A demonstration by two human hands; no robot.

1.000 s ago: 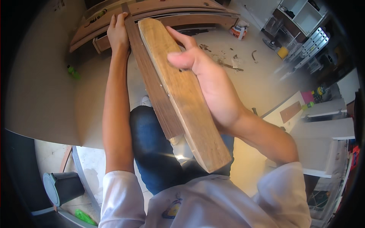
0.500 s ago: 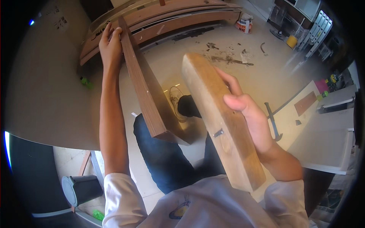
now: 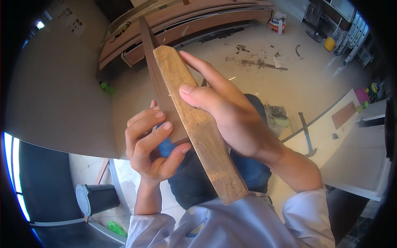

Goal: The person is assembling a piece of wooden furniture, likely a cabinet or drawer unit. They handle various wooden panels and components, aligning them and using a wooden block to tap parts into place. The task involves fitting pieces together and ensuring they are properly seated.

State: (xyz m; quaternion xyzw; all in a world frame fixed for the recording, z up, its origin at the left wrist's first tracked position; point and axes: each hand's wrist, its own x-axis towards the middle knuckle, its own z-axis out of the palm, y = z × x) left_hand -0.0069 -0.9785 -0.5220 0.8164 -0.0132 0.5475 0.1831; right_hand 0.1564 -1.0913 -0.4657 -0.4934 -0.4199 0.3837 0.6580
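In my right hand (image 3: 227, 107) is a wooden hand plane (image 3: 192, 120), a long pale block held at a slant, with the thumb over its face and the fingers along its far side. Behind it, a long brown board (image 3: 154, 68) slopes from the workbench (image 3: 223, 22) toward my lap; the plane covers part of it. My left hand (image 3: 147, 142) is beside the board's near end, fingers bent and apart from the thumb. Whether its fingertips touch the board or the plane, I cannot tell.
A claw hammer (image 3: 307, 134) lies at right on a pale panel (image 3: 326, 124). Dark scraps (image 3: 256, 63) litter the floor ahead. A grey bin (image 3: 99, 199) lies tipped at lower left, and a large grey panel (image 3: 62, 95) stands at left. A bag (image 3: 277, 24) sits by the workbench.
My left hand has come back from the board's far end to its near end. The plane has moved left in my right hand, in front of the board, and turned its blade side out of sight.
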